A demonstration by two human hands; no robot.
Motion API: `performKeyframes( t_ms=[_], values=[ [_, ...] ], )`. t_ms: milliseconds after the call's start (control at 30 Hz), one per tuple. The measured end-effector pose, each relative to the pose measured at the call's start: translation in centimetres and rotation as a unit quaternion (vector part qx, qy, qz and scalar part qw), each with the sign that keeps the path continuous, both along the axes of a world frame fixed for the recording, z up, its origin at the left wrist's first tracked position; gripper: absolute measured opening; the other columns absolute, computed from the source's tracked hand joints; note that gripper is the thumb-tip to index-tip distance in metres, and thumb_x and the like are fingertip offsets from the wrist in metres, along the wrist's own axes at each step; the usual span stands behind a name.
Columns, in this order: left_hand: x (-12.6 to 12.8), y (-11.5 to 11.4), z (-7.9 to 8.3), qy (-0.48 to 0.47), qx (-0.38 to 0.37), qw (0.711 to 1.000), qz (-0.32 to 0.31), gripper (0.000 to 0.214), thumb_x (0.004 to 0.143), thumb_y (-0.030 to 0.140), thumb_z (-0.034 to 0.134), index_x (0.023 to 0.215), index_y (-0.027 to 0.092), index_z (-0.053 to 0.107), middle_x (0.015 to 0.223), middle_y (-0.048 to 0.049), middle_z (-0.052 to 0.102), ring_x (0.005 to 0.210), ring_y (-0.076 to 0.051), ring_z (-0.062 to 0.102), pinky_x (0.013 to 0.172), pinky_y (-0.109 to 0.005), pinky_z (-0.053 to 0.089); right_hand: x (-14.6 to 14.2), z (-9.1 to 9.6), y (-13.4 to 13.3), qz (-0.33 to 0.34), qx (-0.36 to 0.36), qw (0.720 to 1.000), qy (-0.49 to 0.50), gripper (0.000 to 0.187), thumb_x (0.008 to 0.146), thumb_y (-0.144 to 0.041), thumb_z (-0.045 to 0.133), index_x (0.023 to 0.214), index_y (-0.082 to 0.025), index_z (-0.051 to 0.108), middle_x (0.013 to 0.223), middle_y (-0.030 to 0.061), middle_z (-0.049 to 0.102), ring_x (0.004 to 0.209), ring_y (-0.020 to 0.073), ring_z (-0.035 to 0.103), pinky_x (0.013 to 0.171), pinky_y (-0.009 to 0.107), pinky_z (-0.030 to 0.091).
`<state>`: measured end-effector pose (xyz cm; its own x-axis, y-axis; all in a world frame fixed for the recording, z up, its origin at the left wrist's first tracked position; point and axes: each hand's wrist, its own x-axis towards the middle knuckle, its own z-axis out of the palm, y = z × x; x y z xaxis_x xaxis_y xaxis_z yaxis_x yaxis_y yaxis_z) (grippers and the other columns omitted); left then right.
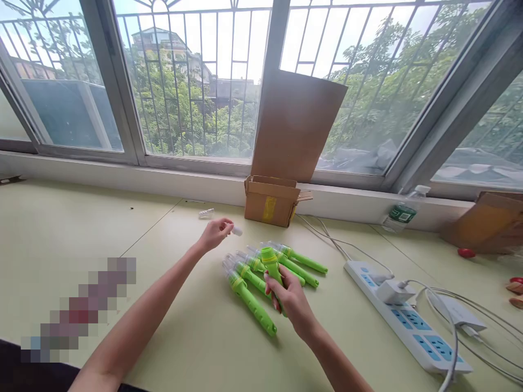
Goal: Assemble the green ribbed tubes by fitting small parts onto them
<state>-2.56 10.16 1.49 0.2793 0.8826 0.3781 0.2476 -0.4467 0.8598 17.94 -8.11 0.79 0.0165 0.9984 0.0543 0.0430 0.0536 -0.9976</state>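
My right hand (288,296) is wrapped round a bright green tube (270,261), held upright with its round, ridged top end uncovered. Several similar green tubes (255,305) with small holes along them and clear plastic ends lie fanned out under and around that hand. Farther off to the left, my left hand (218,232) pinches a small white cylindrical piece (237,231) between thumb and fingers, a little above the table. Beyond it rests a clear plastic cap-like piece (206,213).
An open cardboard box (269,202) stands by the window sill. To the right are a white power strip (408,321) with chargers and cables, a plastic bottle (406,209), another cardboard box (486,223) and a red item (466,253). The left side is partly pixelated.
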Motion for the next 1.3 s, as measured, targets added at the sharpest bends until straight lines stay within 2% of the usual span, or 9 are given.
performKeyframes(
  t_ms=[67,167,233,333,633,900,1067,1233,1300],
  values=[
    [-0.9,-1.8,0.2,-0.054,-0.026,0.998,-0.001,0.030,0.082,0.044,0.061,0.090,0.016,0.065,0.065,-0.0045,0.064,0.058,-0.016,0.060,0.054,-0.027,0.049,0.2,0.0,0.2,-0.030,0.058,0.993,-0.094,0.020,0.083,-0.040,0.064,0.087,-0.021,0.061,0.064,-0.0005,0.058,0.046,0.0127,0.046,0.042,0.027,0.036],
    [-1.3,-4.1,0.9,-0.091,-0.034,0.995,-0.015,0.033,0.083,0.045,0.061,0.091,0.014,0.064,0.065,-0.0036,0.063,0.058,-0.014,0.059,0.056,-0.027,0.051,0.6,-0.2,0.4,-0.053,0.144,0.965,-0.211,0.020,0.085,-0.037,0.063,0.100,-0.023,0.067,0.084,0.0052,0.070,0.076,0.0245,0.063,0.068,0.035,0.049],
    [-0.9,-5.4,1.6,-0.100,-0.040,0.993,-0.045,0.034,0.083,0.046,0.061,0.090,0.013,0.064,0.064,-0.0029,0.062,0.057,-0.013,0.059,0.056,-0.026,0.051,1.0,-0.5,0.6,-0.052,0.174,0.948,-0.263,0.027,0.087,-0.037,0.060,0.109,-0.024,0.068,0.103,0.0070,0.071,0.095,0.0294,0.064,0.083,0.040,0.049],
    [-0.1,-7.0,2.4,-0.093,-0.052,0.988,-0.114,0.033,0.084,0.045,0.062,0.089,0.013,0.064,0.064,-0.0014,0.062,0.056,-0.011,0.058,0.057,-0.025,0.051,1.4,-1.1,0.9,-0.044,0.185,0.932,-0.307,0.033,0.089,-0.038,0.056,0.117,-0.024,0.066,0.116,0.0073,0.069,0.107,0.0304,0.063,0.092,0.042,0.048],
    [1.1,-7.8,1.7,-0.077,-0.086,0.975,-0.192,0.034,0.081,0.044,0.065,0.090,0.012,0.066,0.063,-0.0003,0.059,0.056,-0.011,0.058,0.054,-0.024,0.052,1.4,-1.8,1.0,-0.037,0.210,0.910,-0.356,0.038,0.091,-0.035,0.053,0.125,-0.021,0.062,0.120,0.0075,0.068,0.108,0.0283,0.063,0.094,0.041,0.049],
    [1.0,-7.9,1.9,-0.059,-0.074,0.973,-0.209,0.032,0.082,0.043,0.064,0.090,0.012,0.066,0.067,-0.0007,0.058,0.059,-0.011,0.056,0.058,-0.025,0.052,0.6,0.0,0.4,0.046,0.162,0.953,-0.252,0.030,0.091,-0.036,0.054,0.113,-0.021,0.066,0.110,0.0064,0.071,0.102,0.0274,0.064,0.089,0.038,0.050],
    [1.0,-7.7,2.1,-0.050,-0.071,0.974,-0.209,0.035,0.083,0.046,0.063,0.090,0.012,0.065,0.069,-0.0010,0.057,0.060,-0.011,0.056,0.058,-0.024,0.052,0.3,0.5,0.3,0.049,0.138,0.961,-0.234,0.027,0.090,-0.037,0.054,0.106,-0.020,0.068,0.099,0.0062,0.071,0.092,0.0269,0.064,0.083,0.038,0.050],
    [1.3,-6.0,1.8,-0.039,-0.078,0.975,-0.203,0.051,0.087,0.059,0.047,0.105,0.014,0.062,0.069,-0.0016,0.056,0.060,-0.013,0.059,0.051,-0.024,0.050,0.1,0.8,0.0,0.032,0.138,0.965,-0.221,0.032,0.089,-0.042,0.054,0.107,-0.019,0.068,0.094,0.0071,0.070,0.088,0.0262,0.063,0.079,0.037,0.050],
    [0.9,-4.0,1.3,-0.015,-0.053,0.988,-0.146,0.055,0.088,0.062,0.042,0.106,0.014,0.061,0.073,-0.0035,0.059,0.063,-0.014,0.059,0.051,-0.024,0.050,0.0,0.9,-0.2,0.029,0.135,0.967,-0.212,0.032,0.089,-0.043,0.054,0.104,-0.019,0.069,0.089,0.0068,0.069,0.082,0.0246,0.062,0.072,0.034,0.051]
  ],
)
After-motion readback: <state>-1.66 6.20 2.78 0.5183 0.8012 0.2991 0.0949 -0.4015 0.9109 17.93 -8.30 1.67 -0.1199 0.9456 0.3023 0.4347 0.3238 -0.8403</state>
